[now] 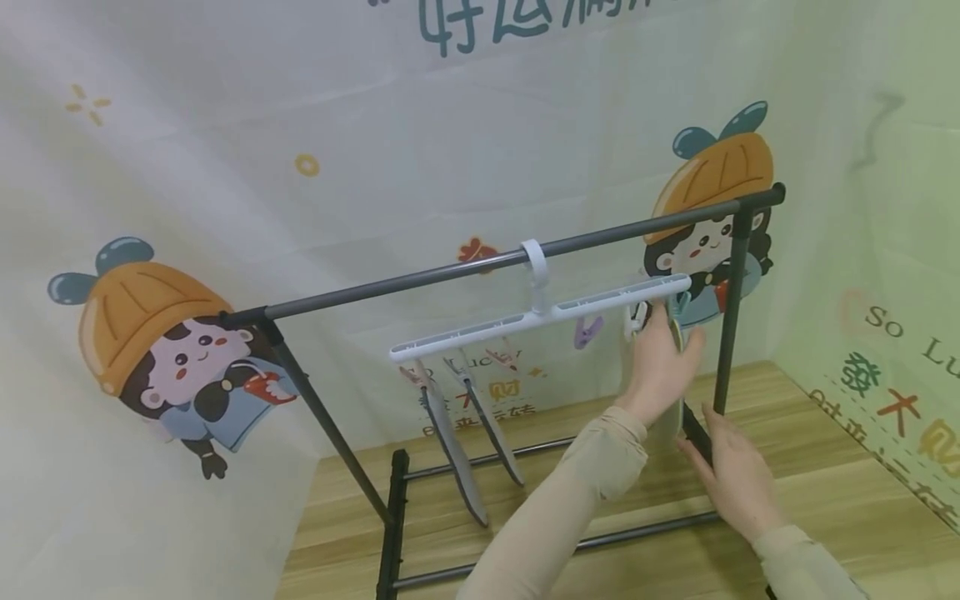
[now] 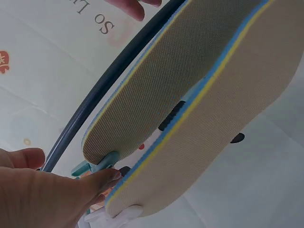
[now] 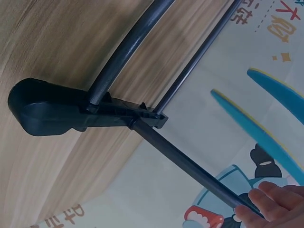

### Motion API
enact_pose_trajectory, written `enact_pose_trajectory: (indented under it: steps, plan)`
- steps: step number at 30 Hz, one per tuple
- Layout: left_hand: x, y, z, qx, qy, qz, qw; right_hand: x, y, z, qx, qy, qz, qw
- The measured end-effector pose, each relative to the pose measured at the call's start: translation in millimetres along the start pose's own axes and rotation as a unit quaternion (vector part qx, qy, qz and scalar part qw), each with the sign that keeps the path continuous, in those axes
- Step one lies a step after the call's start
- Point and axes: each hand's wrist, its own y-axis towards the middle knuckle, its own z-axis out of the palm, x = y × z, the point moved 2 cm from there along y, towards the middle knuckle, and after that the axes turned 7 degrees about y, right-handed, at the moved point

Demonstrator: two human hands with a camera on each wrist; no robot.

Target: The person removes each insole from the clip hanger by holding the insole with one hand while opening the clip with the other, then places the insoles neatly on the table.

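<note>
A white clip hanger (image 1: pixel 540 315) hangs by its hook from a black rail. At its right end my left hand (image 1: pixel 663 358) reaches up, thumb held apart from the fingers. In the left wrist view its fingertips are right at the clipped ends of two beige insoles with blue and yellow edges, one insole (image 2: pixel 142 85) in a teal clip (image 2: pixel 109 160), the other insole (image 2: pixel 209 142) in a white clip (image 2: pixel 126 216). Lower down, my right hand (image 1: pixel 735 471) is beside the rack's right upright, fingers extended. Blue sides of both insoles show in the right wrist view.
Two more insoles, a front insole (image 1: pixel 453 462) and one behind, hang from the hanger's left end. A purple clip (image 1: pixel 587 332) dangles near the middle. The black rack (image 1: pixel 330 417) stands on a wood-patterned surface (image 1: pixel 810 467), before a printed cloth backdrop (image 1: pixel 300 83).
</note>
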Motion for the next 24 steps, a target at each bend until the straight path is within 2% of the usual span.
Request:
enact_pose_trajectory:
  steps: [5,11,13,19,24]
  plan:
    - [-3.4,-2.5,-1.3,-0.016,0.027,0.008,0.9995,2,1,2,-0.003,0.001,0.002,1.000]
    - [-4.8,-8.6,-4.5,-0.047,0.038,0.032,0.9977,6,-1,7,0.023,0.041,0.029,0.998]
    - [-4.5,-11.2,-4.9,-0.051,0.035,0.031,0.9976,6,-2,10,0.013,0.044,0.019,0.999]
    - [-6.4,-15.4,-5.1,-0.043,0.017,0.022,0.9987,8,-2,14,-0.030,0.036,-0.016,0.999]
    - [-11.2,-14.9,-3.2,-0.031,0.021,0.009,0.9993,11,0,14,-0.008,0.036,-0.005,0.999]
